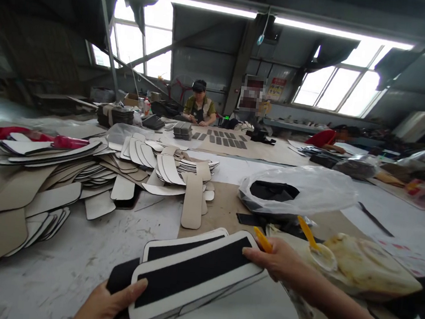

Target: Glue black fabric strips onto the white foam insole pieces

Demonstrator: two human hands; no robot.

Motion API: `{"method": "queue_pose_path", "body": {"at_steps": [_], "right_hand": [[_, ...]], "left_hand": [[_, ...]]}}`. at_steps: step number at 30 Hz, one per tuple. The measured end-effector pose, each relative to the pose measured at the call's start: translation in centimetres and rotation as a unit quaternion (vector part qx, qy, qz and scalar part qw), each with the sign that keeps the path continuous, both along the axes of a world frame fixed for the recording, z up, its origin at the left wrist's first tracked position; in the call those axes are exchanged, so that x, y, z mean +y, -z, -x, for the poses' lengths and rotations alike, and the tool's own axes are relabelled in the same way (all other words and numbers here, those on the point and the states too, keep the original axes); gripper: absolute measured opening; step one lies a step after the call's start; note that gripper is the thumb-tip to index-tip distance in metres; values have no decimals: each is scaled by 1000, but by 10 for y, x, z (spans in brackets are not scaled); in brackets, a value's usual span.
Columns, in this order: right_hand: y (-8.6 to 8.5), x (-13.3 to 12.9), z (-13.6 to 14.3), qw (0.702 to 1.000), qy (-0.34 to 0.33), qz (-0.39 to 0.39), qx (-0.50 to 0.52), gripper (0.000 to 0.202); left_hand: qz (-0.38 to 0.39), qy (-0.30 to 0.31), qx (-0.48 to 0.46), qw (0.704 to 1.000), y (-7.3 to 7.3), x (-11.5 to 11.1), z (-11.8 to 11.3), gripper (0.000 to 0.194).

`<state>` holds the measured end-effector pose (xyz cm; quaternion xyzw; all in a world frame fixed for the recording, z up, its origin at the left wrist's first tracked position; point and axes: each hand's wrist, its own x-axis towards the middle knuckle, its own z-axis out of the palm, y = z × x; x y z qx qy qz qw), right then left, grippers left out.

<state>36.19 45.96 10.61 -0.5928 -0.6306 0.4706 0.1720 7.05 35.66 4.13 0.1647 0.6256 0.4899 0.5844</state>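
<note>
A white rounded panel with a black strip on its face (194, 273) is held at a slant between both hands. My left hand (106, 305) grips its lower left end, thumb on top, with dark material beside the fingers. At the upper right end, my right hand (276, 258) pinches the panel and also holds a yellow-handled tool (263, 240), whose far end is hidden. Another black-and-white panel (185, 244) lies just behind the held one. Under them is a stack of white panels (243, 313).
Piles of white and beige panels (6, 235) cover the left. A plastic bag with black pieces (300, 188) lies right of centre. Beside a yellowed container (371, 265) stands a yellow-handled brush (307, 233). A person (200, 105) sits across the table; another, in red, is farther right.
</note>
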Motion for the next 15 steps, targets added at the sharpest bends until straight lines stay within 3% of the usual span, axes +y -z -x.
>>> {"method": "queue_pose_path", "body": {"at_steps": [4,9,15], "right_hand": [[2,29,12,998,-62,-23,-16,31],[8,46,19,997,-64,23,-29,36],[19,66,24,971,-115,-53,-203,36]], "left_hand": [[-21,-3,89,996,5,23,7,44],[-6,-4,63,998,7,34,11,42],[-4,31,114,993,13,46,13,42]]}}
